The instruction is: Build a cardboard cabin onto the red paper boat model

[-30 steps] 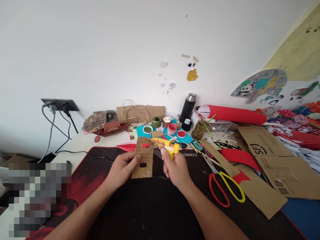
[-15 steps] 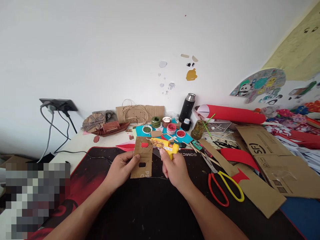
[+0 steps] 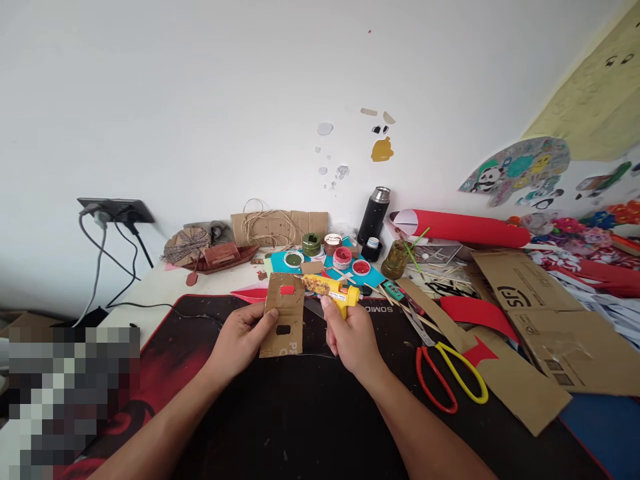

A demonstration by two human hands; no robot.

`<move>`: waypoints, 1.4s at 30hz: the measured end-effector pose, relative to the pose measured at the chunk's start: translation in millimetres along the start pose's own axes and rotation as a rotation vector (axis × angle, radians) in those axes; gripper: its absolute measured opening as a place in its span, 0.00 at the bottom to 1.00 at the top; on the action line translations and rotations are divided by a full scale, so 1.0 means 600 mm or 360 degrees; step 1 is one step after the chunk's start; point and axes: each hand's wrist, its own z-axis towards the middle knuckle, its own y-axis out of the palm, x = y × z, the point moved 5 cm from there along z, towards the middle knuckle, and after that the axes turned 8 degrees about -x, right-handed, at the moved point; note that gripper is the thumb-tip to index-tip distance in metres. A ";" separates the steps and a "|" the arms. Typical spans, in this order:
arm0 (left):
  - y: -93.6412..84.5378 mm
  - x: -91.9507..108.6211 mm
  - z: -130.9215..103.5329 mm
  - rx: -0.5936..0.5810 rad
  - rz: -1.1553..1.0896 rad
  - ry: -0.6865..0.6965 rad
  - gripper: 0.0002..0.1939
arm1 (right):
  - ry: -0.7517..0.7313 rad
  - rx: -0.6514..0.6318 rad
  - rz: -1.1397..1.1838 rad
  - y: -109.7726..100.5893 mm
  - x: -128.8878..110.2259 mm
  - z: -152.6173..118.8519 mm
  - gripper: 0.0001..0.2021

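My left hand (image 3: 246, 335) pinches the left edge of an upright piece of brown cardboard (image 3: 289, 313), thumb in front. A small red rectangle shows in its upper half and a dark rectangular hole in its lower half. Whether the red is stuck on or seen through a hole, I cannot tell. Wrapped in my right hand (image 3: 354, 337) is a yellow hot glue gun (image 3: 330, 289). Its stained nozzle end points left, close to the cardboard's upper right edge. Red paper (image 3: 247, 294) lies behind the cardboard.
Scissors (image 3: 430, 353) and cardboard strips (image 3: 525, 393) lie to the right. Behind are paint jars (image 3: 311, 245), a thermos (image 3: 375, 213), a brush jar (image 3: 395, 260), a red paper roll (image 3: 465, 230) and a model boat (image 3: 225, 257). A black mat (image 3: 320, 413) covers the near desk.
The glue gun has shifted slightly right, its nozzle now farther from the red patch. My left hand and the cardboard have hardly moved.
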 end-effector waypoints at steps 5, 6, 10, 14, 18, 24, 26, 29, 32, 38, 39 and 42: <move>-0.001 -0.003 0.002 0.0007 -0.0046 -0.0010 0.32 | 0.0000 0.0005 0.0029 -0.002 0.001 0.001 0.33; -0.001 -0.003 0.001 0.0011 -0.0051 -0.0010 0.33 | 0.0005 0.0012 0.0041 -0.002 0.001 0.001 0.33; -0.001 -0.001 0.000 0.0023 -0.0061 -0.0008 0.33 | 0.0015 0.0022 0.0030 -0.003 0.000 0.001 0.34; -0.003 0.001 -0.001 0.0038 -0.0072 0.0006 0.32 | 0.0002 -0.0003 0.0027 -0.001 -0.004 0.001 0.34; -0.003 0.002 -0.001 0.0054 -0.0114 0.0019 0.32 | 0.0045 0.0027 0.0057 -0.004 -0.001 0.003 0.34; -0.003 -0.003 0.000 0.0056 -0.0181 0.0002 0.32 | 0.0036 -0.0010 0.0037 0.000 -0.002 0.002 0.35; -0.004 -0.003 0.001 0.0060 -0.0164 0.0009 0.32 | 0.0044 -0.0003 0.0044 -0.001 -0.003 0.002 0.35; -0.005 -0.002 0.001 0.0072 -0.0132 0.0023 0.32 | 0.0050 0.0029 0.0058 -0.004 -0.001 0.004 0.35; -0.006 -0.001 0.000 0.0083 -0.0134 0.0033 0.33 | 0.0026 0.0024 0.0070 -0.005 0.002 0.005 0.35; -0.008 -0.001 -0.001 0.0093 -0.0109 0.0039 0.32 | 0.0036 0.0032 0.0049 -0.006 0.001 0.003 0.36; -0.008 -0.001 -0.001 0.0097 -0.0105 0.0038 0.32 | 0.0043 0.0033 0.0052 -0.007 0.000 0.003 0.36; -0.008 0.000 -0.002 0.0105 -0.0111 0.0027 0.33 | 0.0035 0.0023 0.0054 -0.007 -0.003 0.003 0.37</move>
